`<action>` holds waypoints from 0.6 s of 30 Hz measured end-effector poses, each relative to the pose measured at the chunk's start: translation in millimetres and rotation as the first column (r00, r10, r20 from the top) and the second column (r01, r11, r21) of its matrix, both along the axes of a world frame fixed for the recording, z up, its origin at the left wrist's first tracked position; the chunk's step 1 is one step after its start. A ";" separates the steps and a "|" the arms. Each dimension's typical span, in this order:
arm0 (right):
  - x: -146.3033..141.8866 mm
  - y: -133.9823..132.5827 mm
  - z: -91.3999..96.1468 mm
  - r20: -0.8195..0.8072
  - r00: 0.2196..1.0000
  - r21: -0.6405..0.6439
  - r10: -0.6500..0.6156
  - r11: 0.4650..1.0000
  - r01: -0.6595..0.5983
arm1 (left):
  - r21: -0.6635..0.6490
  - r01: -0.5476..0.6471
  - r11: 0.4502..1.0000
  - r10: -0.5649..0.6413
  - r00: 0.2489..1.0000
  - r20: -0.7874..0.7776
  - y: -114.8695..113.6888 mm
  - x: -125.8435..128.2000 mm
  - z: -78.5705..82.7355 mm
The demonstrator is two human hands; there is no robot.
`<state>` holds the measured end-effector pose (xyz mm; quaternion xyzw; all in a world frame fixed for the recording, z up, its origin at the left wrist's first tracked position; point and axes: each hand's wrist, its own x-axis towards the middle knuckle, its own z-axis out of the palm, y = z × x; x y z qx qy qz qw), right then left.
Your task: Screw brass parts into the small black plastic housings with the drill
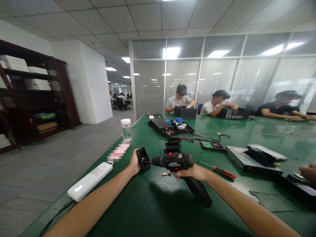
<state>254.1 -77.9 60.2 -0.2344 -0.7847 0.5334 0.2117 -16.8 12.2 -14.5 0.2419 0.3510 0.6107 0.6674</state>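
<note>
My left hand [134, 163] grips a small black open-faced housing [144, 154] by its left side, its hollow turned toward the drill. Wrapped round the handle of a black cordless drill [176, 160] is my right hand [191, 172]. The drill lies sideways, and its bit points left into the housing; whether it touches a screw I cannot make out. Beneath the drill, a small brass-coloured piece [164, 174] lies on the green table [138, 204]. Several similar black housings [173, 144] stand in a row just behind the drill.
A red-and-black screwdriver [224, 172] lies right of the drill. Metal drive cases [247, 158] and a green circuit board [209, 145] are beyond it. A white power strip [91, 181] and a clear jar [126, 131] line the left edge. Co-workers sit opposite; another person's hand [308, 173] is at right.
</note>
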 end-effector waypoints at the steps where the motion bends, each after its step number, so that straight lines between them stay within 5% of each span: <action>1: 0.0 0.3 -0.2 -0.002 1.000 0.000 0.000 1.000 0.000 | -0.004 -0.001 1.000 0.001 1.000 0.000 -0.3 0.0 0.3; 18: 0.4 4.7 -6.5 -0.044 0.999 -0.023 -0.002 1.000 0.001 | -0.025 -0.015 1.000 0.015 1.000 -0.019 -3.4 1.1 3.1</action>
